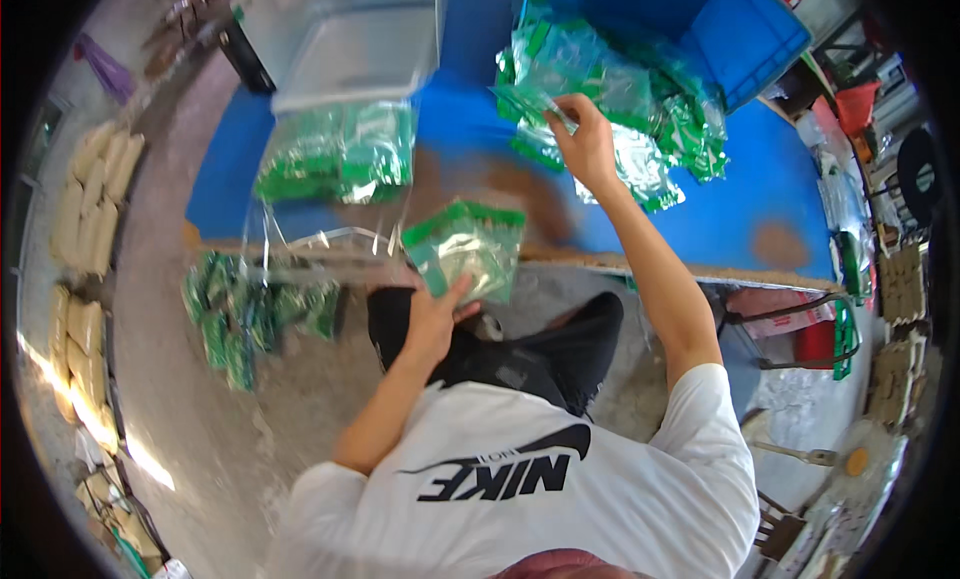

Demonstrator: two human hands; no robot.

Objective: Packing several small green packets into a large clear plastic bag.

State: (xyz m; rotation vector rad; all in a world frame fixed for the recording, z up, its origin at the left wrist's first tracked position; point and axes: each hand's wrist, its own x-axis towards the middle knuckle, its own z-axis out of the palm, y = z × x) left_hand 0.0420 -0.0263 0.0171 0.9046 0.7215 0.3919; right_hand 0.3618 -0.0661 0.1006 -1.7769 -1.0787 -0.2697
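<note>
While left hand (432, 319) grips a small stack of green packets (466, 247) at the blue table (740, 229) edge, right hand (583, 144) reaches far forward, fingers pinching one packet on the green packet pile (640, 109). Pile dead ahead of right, well apart from left.

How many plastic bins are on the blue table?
2: a clear grey bin at the far left of the table, and a blue bin at the far right, behind the heap of green packets. Others may lie out of view.
</note>
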